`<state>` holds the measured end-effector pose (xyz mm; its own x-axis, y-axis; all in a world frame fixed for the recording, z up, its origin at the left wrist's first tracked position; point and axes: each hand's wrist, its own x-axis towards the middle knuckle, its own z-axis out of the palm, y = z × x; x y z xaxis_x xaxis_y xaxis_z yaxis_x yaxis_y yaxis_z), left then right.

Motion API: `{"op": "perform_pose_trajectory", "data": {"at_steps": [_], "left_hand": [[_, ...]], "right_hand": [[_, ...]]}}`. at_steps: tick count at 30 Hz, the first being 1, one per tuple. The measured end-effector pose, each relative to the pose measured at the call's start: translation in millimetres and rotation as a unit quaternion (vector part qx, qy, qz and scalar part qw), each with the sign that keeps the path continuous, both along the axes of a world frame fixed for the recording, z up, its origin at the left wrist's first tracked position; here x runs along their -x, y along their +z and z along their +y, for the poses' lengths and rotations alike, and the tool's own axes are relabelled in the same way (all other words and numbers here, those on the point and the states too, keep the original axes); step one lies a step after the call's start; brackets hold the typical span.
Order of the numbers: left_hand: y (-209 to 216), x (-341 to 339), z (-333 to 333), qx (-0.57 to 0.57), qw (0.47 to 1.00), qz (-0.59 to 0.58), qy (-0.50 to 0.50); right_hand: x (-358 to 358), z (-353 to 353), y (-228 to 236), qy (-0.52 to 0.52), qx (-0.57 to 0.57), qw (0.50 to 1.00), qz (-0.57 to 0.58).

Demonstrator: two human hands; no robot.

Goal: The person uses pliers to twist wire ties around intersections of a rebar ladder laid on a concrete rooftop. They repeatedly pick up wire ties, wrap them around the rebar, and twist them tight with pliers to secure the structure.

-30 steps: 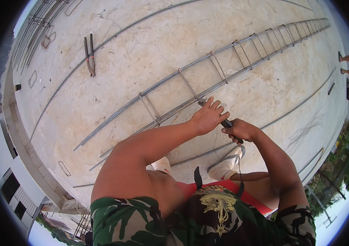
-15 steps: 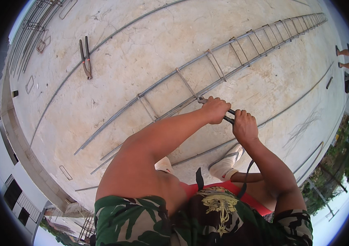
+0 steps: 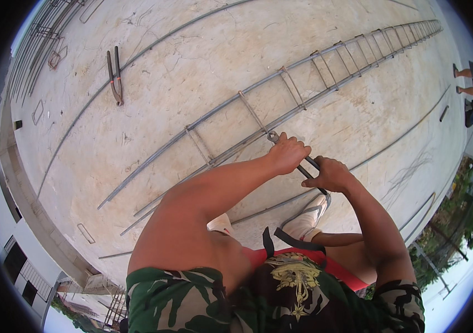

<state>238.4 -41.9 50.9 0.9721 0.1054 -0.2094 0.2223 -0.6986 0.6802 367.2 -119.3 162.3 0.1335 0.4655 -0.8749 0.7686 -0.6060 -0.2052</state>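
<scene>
My left hand (image 3: 290, 154) is closed around the upper part of a pair of long-handled pincers (image 3: 307, 171). Their metal jaws are at the near bar of a ladder-shaped rebar cage (image 3: 253, 111), where a crosspiece meets it. Whether the jaws grip anything there is too small to tell. Nearer to me, my right hand (image 3: 333, 174) has its fingers curled on the black handles, its thumb standing out to the left. Much of the grips is hidden by my hands. The cage lies slantwise on the concrete floor (image 3: 192, 83).
A second pair of pincers (image 3: 115, 76) lies at the upper left, by a long bent bar (image 3: 75, 119). Several bars (image 3: 28, 50) are heaped at the far left. My sandalled foot (image 3: 306, 217) is just below the tool. Another person's legs (image 3: 465, 81) show at the right.
My right hand has shifted slightly down, its thumb now extended and more of the handles showing. The pincer jaws stay by the same joint. A dark strap near my waist has swung.
</scene>
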Motion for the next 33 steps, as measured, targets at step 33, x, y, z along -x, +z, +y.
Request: {"op": "perform_pose_trajectory", "data": {"at_steps": [33], "left_hand": [[-1, 22, 6, 0.004, 0.997, -0.077, 0.002]], "right_hand": [[-29, -29, -9, -0.39, 0.166, 0.812, 0.401]]}}
